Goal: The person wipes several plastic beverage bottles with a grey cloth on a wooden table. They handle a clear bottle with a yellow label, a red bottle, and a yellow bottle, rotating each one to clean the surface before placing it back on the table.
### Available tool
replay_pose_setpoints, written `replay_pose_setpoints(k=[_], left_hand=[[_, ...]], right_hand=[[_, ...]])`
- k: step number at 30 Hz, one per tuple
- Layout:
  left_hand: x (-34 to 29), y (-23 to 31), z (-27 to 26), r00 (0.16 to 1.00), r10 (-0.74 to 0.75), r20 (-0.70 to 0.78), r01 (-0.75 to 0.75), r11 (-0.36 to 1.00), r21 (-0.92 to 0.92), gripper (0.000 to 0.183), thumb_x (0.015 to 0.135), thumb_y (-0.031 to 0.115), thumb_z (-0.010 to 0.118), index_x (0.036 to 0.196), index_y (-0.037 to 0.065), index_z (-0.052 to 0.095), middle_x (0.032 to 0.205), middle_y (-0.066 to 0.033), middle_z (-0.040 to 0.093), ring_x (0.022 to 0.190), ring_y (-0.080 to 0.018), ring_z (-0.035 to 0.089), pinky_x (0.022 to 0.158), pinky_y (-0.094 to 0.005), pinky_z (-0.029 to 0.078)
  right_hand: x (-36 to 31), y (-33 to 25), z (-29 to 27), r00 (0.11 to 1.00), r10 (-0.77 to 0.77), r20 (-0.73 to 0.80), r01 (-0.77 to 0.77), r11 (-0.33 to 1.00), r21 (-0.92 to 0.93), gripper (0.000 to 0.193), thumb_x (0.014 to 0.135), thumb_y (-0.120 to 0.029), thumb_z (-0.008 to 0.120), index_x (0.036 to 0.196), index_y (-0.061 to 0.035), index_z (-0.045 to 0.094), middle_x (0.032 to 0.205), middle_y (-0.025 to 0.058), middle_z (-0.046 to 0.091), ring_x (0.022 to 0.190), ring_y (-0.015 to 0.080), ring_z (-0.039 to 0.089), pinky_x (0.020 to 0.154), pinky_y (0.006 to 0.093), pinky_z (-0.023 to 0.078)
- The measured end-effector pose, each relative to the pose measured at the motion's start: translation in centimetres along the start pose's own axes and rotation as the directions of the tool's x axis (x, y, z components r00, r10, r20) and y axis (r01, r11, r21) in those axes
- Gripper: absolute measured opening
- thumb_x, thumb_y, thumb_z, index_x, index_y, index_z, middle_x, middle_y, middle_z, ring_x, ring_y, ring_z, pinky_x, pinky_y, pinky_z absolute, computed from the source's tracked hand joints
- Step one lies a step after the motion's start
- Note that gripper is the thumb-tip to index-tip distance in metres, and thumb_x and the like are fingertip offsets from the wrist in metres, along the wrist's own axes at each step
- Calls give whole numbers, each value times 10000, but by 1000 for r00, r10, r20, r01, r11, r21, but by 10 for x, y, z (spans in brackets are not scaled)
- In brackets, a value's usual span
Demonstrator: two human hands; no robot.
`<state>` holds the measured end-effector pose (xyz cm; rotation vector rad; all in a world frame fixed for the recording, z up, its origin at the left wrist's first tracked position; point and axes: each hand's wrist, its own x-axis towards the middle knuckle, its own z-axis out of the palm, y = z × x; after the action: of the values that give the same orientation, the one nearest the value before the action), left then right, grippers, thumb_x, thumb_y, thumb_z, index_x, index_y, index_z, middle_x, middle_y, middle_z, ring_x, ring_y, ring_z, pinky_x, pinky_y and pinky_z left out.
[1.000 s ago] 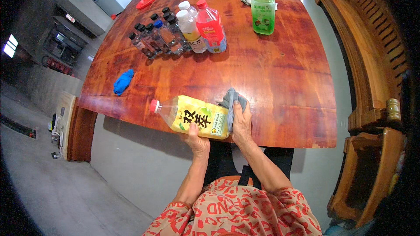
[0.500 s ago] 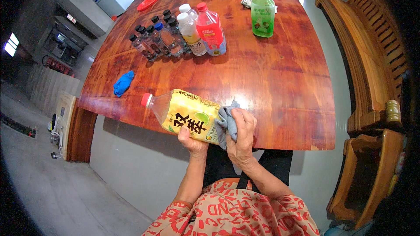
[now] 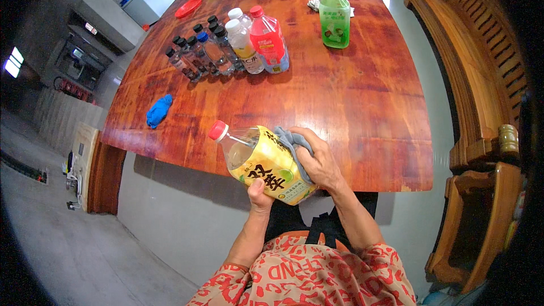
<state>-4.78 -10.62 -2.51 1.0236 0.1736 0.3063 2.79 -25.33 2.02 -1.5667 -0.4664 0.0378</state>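
A large clear plastic bottle (image 3: 241,156) with a red cap and a yellow label is held tilted over the table's near edge, its cap toward the upper left. My left hand (image 3: 260,195) grips it from below, the thumb lying on the label and the other fingers hidden behind. In my right hand (image 3: 318,161) is a grey cloth (image 3: 289,140), pressed against the bottle's far right side. The right fingers are closed over the cloth.
On the wooden table (image 3: 351,107) stand several small dark-capped bottles (image 3: 201,51), two white-capped bottles (image 3: 243,42), a pink bottle (image 3: 270,39) and a green bottle (image 3: 335,20). A blue cloth (image 3: 159,111) lies left. A wooden bench (image 3: 476,51) stands at right.
The bottle has turned and shifted right, its cap now nearer me. My right hand has slid the cloth from the bottle's base end up along its far side.
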Motion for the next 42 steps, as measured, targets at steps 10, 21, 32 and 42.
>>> replay_pose_setpoints(k=[10, 21, 32, 42], left_hand=[[6, -1, 14, 999, 33, -5, -33, 999, -27, 755, 691, 444, 491, 1314, 25, 408, 1238, -131, 532, 1135, -275, 534, 981, -406, 433], [-9, -9, -4, 993, -85, 78, 96, 984, -151, 699, 662, 223, 552, 1309, 6, 406, 1211, -145, 548, 1080, -282, 578, 918, -397, 497], [3, -4, 16, 971, 172, 168, -210, 946, 246, 761, 724, 320, 654, 1365, 60, 340, 1318, -113, 454, 1178, -250, 498, 999, -387, 425], [-10, -9, 5, 981, 128, 148, -150, 978, 143, 848, 635, 344, 758, 1314, 9, 377, 1211, -87, 509, 1106, -196, 517, 948, -344, 426]], right_hand=[[-42, -15, 21, 805, -569, -167, 435, 758, -486, 545, 622, 37, 682, 1145, -4, 536, 1118, 189, 573, 1033, 359, 549, 915, 424, 425], [-3, -23, -1, 999, 23, 45, -29, 989, 145, 347, 931, -186, 523, 1238, -28, 494, 1147, 174, 555, 1051, 248, 554, 905, 341, 432], [-13, -37, 6, 747, -664, 3, 604, 677, -420, 434, 665, -78, 705, 1094, -93, 636, 1200, 152, 554, 1047, 357, 536, 921, 430, 434], [-2, -43, -6, 886, -462, -26, 461, 887, -36, 285, 787, -104, 662, 1061, -59, 601, 1110, 125, 575, 1055, 300, 553, 922, 400, 432]])
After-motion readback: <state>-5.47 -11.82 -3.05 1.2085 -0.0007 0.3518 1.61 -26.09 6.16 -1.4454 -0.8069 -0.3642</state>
